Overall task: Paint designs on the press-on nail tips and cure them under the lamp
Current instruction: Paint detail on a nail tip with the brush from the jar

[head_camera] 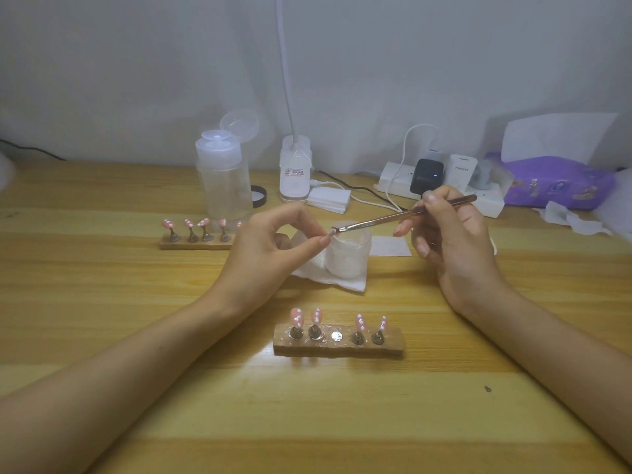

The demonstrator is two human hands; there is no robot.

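Observation:
My right hand [451,241] grips a slim copper-coloured nail brush [403,215] whose tip points left. My left hand [273,244] pinches something tiny at the brush tip between thumb and forefinger; what it is I cannot tell. Both meet above a small frosted jar [347,258] standing on a white tissue [342,282]. Near me a wooden holder [338,345] carries several pink nail tips [297,318] with white dots; its middle peg is bare. A second wooden holder [195,244] with several dotted pink tips stands at the left, partly behind my left hand.
A clear pump bottle [224,176] with open lid stands at the back. Beside it is a white clip lamp base [294,174], a stack of white pads [329,198], a power strip [444,189] with chargers, and a purple tissue pack [557,183]. The wooden table [102,302] spreads all round.

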